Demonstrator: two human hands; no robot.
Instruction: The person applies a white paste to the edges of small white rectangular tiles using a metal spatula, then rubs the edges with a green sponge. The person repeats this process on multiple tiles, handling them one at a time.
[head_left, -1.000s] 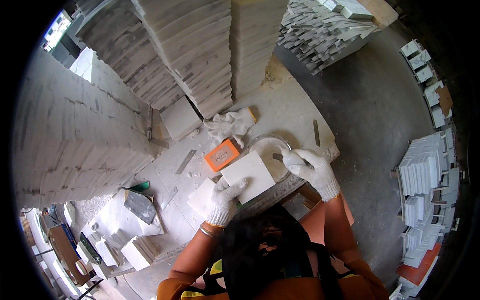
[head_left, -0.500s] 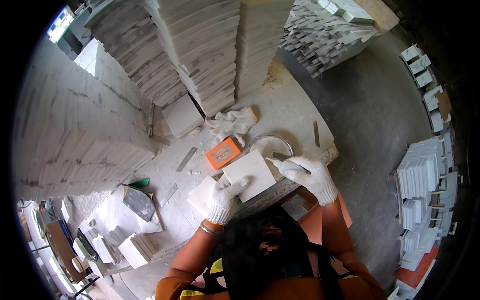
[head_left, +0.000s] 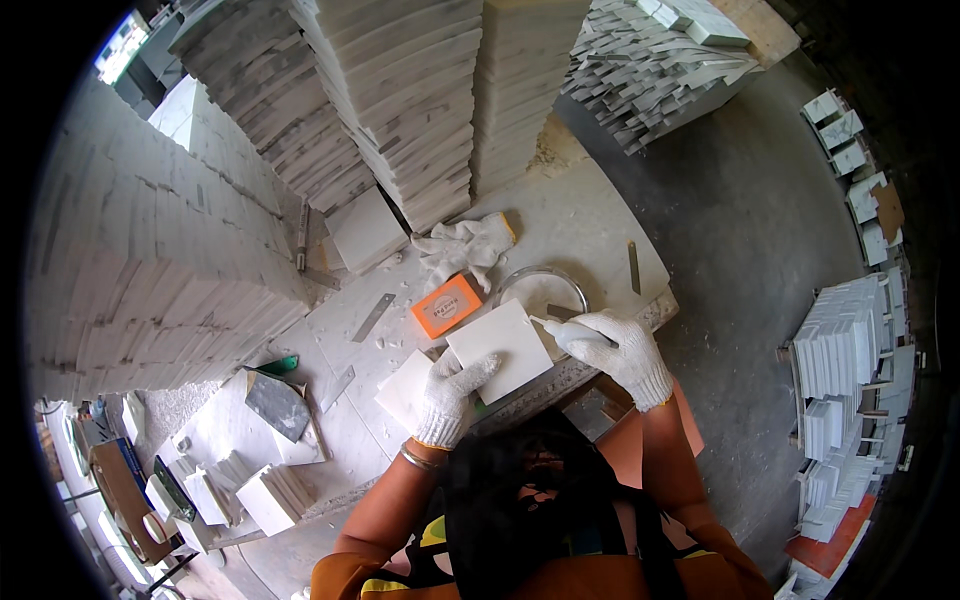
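Observation:
My left hand, in a white knitted glove, grips a white square tile, its thumb lying across the tile's lower left part. Beside and partly behind that hand is another white tile. In my gloved right hand is a small pale squeeze bottle with a narrow nozzle. The nozzle tip points left, close to the tile's upper right edge; whether it touches cannot be made out. An orange block lies just beyond the tile, and a shiny metal ring lies past the bottle.
Loose white gloves and flat metal strips lie on the pale worktable. Tall stacks of stone tiles rise at the far side and left. Further tile piles stand on the right, across the grey floor.

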